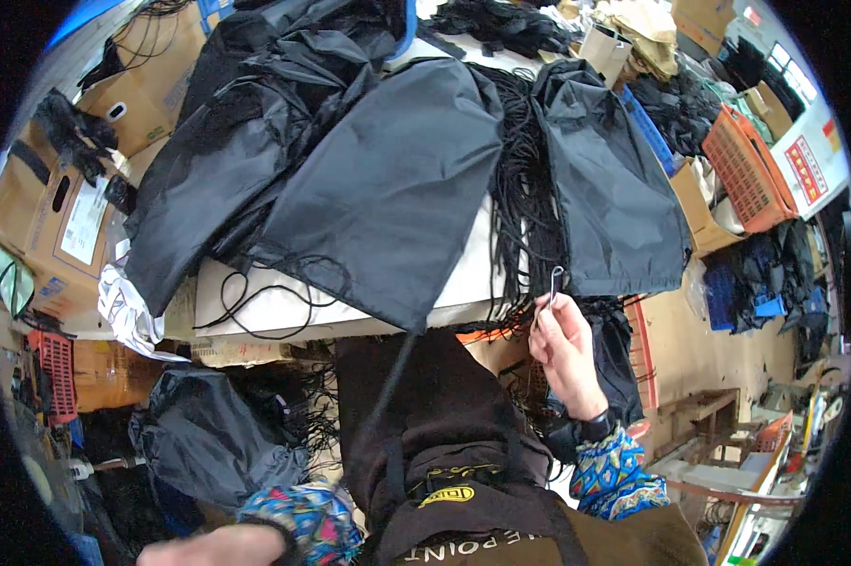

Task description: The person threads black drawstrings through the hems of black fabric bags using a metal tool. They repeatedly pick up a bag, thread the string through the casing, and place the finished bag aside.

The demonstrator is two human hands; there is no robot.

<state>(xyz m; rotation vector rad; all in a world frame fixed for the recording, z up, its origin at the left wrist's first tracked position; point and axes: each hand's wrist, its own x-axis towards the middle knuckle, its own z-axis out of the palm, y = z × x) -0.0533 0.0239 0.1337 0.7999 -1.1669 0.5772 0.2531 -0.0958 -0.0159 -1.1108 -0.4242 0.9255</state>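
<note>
My right hand (562,347) is closed on a thin metal wire hook (557,275), whose looped tip points up. It is just in front of the table, below a hanging bundle of black cords (518,203) and next to a black fabric piece (614,179). My left hand (220,547) is low at the left edge of my lap, smeared by motion, its fingers indistinct. A large black fabric piece (388,170) lies across the white tabletop (468,274), its corner over the front edge. A blurred dark strip hangs from that corner. A loose black cord (279,300) curls on the table.
More black fabric (218,170) is heaped on the table's left. Cardboard boxes (53,236) and a red crate (53,375) stand at the left. An orange basket (746,170) is at the right. A dark fabric bundle (213,439) sits below the table.
</note>
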